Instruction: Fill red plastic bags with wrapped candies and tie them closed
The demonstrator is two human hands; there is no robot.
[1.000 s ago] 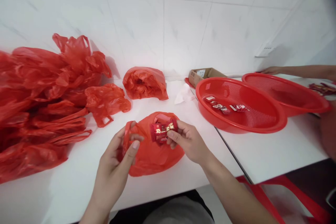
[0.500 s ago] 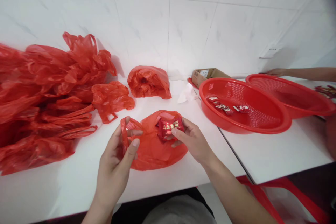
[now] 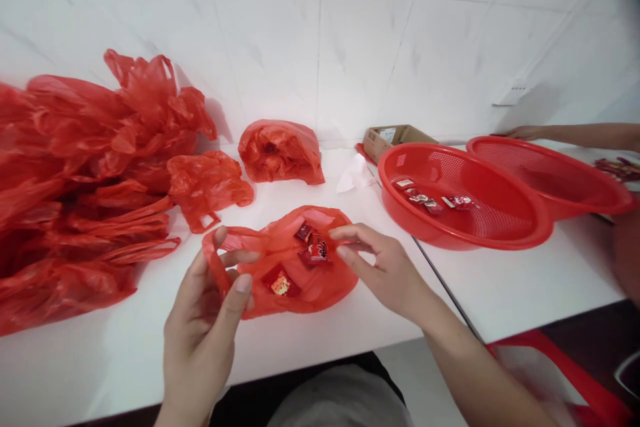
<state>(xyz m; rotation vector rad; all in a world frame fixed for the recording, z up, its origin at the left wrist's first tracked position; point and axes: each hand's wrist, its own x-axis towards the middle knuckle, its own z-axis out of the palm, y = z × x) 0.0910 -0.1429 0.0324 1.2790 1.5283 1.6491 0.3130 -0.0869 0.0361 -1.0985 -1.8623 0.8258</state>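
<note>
A red plastic bag (image 3: 320,290) lies spread on the white table, its mouth open. Inside it several small red packets show, one with gold print (image 3: 281,281) at the left and a red-and-black one (image 3: 319,250) at the right. My left hand (image 3: 213,307) has the bag's handle looped over its fingers, with thumb and fingers curved around it. At the bag's right edge is my right hand (image 3: 380,267), its thumb and forefinger a little apart, with no packet between them.
Crumpled red bags (image 3: 90,147) cover the left side. Another bundled bag (image 3: 283,150) sits near the wall. A red basket (image 3: 470,227) holds several packets; a second basket (image 3: 585,197), a cardboard box (image 3: 377,147) and white paper (image 3: 356,175) are nearby. Another person's arm (image 3: 575,135) reaches in.
My right hand has let go of the red packet and moved right. Packets now show inside the bag. My left hand has shifted left with the handle.
</note>
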